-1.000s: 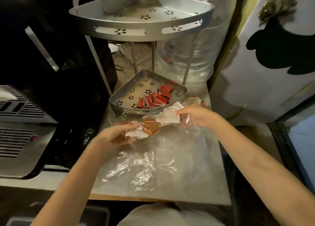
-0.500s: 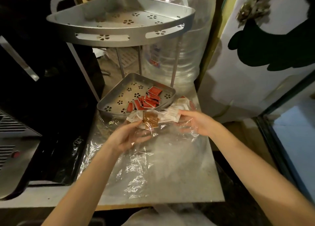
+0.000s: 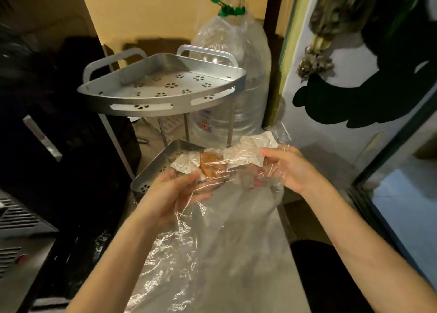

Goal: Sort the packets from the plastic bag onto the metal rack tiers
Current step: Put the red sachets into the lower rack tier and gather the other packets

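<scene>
A clear plastic bag (image 3: 212,241) hangs from both hands above the counter. My left hand (image 3: 172,194) grips its left end and my right hand (image 3: 290,168) grips its right end. Inside the raised end lie white packets (image 3: 246,154) and a brown packet (image 3: 212,166). A little red shows through the plastic near my right palm. Behind the bag stands the metal rack: its upper tier (image 3: 165,88) holds nothing, and its lower tier (image 3: 163,163) is mostly hidden by the bag and my left hand.
A large clear water bottle (image 3: 236,76) with a green cap stands behind the rack. A black appliance (image 3: 47,147) fills the left side. A white door (image 3: 354,100) is on the right. The grey counter (image 3: 272,253) lies under the bag.
Both hands have lifted the bag with its packets off the counter, in front of the lower tier. The view has tilted up, and the red packets on the lower tier are now hidden.
</scene>
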Demonstrator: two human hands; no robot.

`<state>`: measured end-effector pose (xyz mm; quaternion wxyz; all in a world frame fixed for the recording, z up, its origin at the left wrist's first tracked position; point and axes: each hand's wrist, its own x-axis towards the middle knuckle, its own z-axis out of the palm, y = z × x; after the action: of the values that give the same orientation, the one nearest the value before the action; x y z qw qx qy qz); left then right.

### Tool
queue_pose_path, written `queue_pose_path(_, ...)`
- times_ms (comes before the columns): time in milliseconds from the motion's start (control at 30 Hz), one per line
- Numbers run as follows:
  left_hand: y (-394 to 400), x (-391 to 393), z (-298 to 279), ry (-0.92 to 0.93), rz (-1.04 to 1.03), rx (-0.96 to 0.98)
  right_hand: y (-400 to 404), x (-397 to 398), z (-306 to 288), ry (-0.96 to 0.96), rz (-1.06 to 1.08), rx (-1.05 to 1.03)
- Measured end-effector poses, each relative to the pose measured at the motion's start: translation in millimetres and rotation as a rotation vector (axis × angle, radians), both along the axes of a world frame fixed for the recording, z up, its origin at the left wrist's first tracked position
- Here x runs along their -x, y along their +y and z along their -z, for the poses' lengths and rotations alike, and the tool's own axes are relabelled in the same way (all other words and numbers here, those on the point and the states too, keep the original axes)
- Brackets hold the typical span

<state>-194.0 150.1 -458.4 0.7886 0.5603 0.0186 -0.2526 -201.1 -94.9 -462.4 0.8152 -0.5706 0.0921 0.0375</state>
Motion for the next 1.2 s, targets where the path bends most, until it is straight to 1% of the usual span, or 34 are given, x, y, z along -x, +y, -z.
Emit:
queue_pose_path(167, -2, 5, -49, -0.214, -0.010, -0.017, 0, -2, -45, -0.135, -0.008, -0.024)
queue_pose_path(233, -2, 3, -66, -0.267, -0.012, -0.011, 0, -5, -62, -0.178, -0.009, -0.026)
queue_pose_path(433, -1, -14, -116, -0.382, -0.036, -0.031, 5, -20, -113, -0.286, -0.009, -0.016)
queue_pose_path(567, 6, -38, -150, -0.449, -0.061, -0.110, 13, -38, -149, -0.311, -0.033, -0.005)
queue_pose_path(667, 13, -61, -177, -0.442, -0.101, -0.178, 22, -55, -174, -0.324, -0.024, 0.031)
queue_pose_path(800, 29, -92, -209, -0.460, -0.080, -0.138, 37, -80, -206, -0.375, -0.003, 0.097)
queue_pose_path(900, 37, -111, -232, -0.529, -0.128, -0.157, 49, -96, -229, -0.436, -0.005, 0.093)
queue_pose_path(1067, 38, -134, -268, -0.658, -0.150, -0.176, 62, -123, -258, -0.514, 0.035, 0.115)
queue_pose_path(1200, 37, -150, -292, -0.756, -0.261, -0.168, 66, -141, -283, -0.572, 0.051, 0.103)
